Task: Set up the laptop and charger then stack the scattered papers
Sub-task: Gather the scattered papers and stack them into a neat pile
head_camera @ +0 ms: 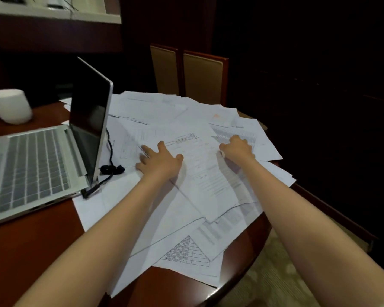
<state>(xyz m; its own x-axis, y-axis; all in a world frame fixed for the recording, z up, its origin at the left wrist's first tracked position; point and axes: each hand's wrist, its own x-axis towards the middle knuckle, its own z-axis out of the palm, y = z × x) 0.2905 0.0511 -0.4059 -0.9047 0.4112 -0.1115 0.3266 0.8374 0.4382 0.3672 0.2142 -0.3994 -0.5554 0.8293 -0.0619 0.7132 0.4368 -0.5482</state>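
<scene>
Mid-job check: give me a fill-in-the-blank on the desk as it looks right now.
1. The laptop has its lid ___.
2. The left hand and right hand both rest on the ___.
3. The white cup stands to the ___ of the laptop's screen.
4. Beyond the table stand ___ chairs.
Missing: open; papers; left; two.

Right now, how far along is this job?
Done: laptop open, charger cable looks plugged into its side. In hand: left grip presses flat on the papers, right grip curled on them. Left: papers lie scattered across the table, no stack yet.
</scene>
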